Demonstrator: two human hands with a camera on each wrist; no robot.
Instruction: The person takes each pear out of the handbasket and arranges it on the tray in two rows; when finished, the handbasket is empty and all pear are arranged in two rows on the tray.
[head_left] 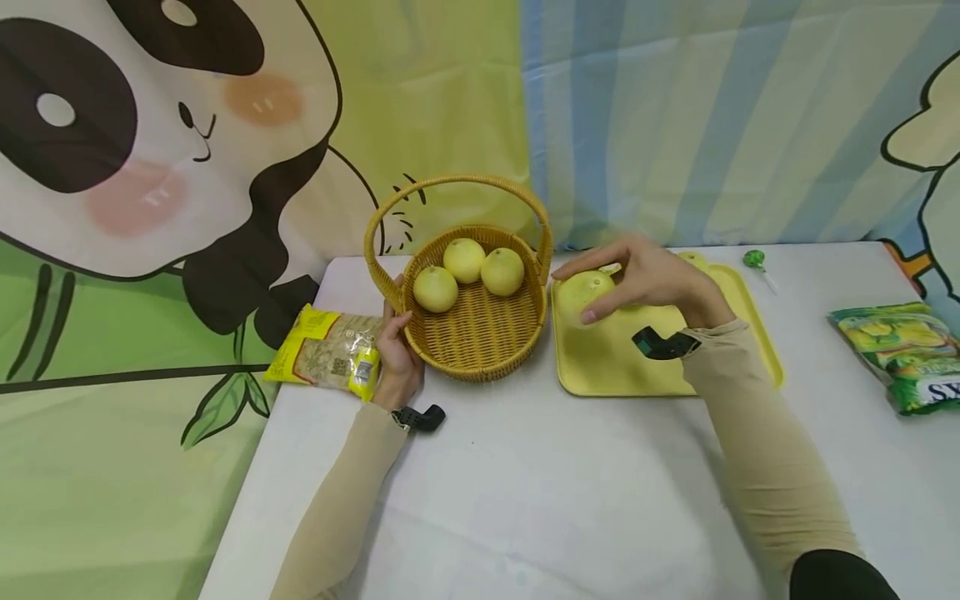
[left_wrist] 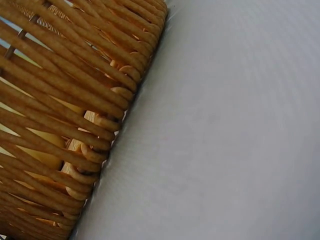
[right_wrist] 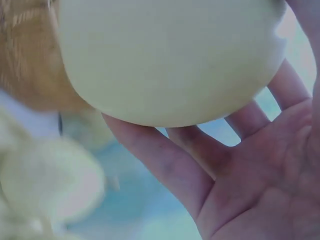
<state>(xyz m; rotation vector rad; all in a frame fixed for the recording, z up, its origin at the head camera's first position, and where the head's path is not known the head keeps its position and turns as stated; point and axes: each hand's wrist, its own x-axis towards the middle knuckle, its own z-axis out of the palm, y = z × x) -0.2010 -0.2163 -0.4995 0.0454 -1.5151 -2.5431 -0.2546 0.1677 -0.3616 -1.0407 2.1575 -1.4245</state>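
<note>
A woven basket (head_left: 480,337) with an arched handle holds three pale yellow-green round fruits (head_left: 503,272). My left hand (head_left: 397,358) grips its left side, thumb near the rim; some of the fingers are hidden. Close up, the basket's weave (left_wrist: 60,105) fills the left of the left wrist view. Over the left part of a yellow tray (head_left: 622,371), my right hand (head_left: 652,283) holds another such fruit (head_left: 583,297) between thumb and fingers. The right wrist view shows that fruit (right_wrist: 170,60) against the fingers (right_wrist: 165,160).
Left of the basket lies a yellow and clear bag (head_left: 326,348), close to my left hand. A green lollipop (head_left: 754,259) is beyond the tray's right side, and a green packet (head_left: 900,354) lies at the far right. Printed cloth (head_left: 645,125) hangs behind the white table (head_left: 525,500).
</note>
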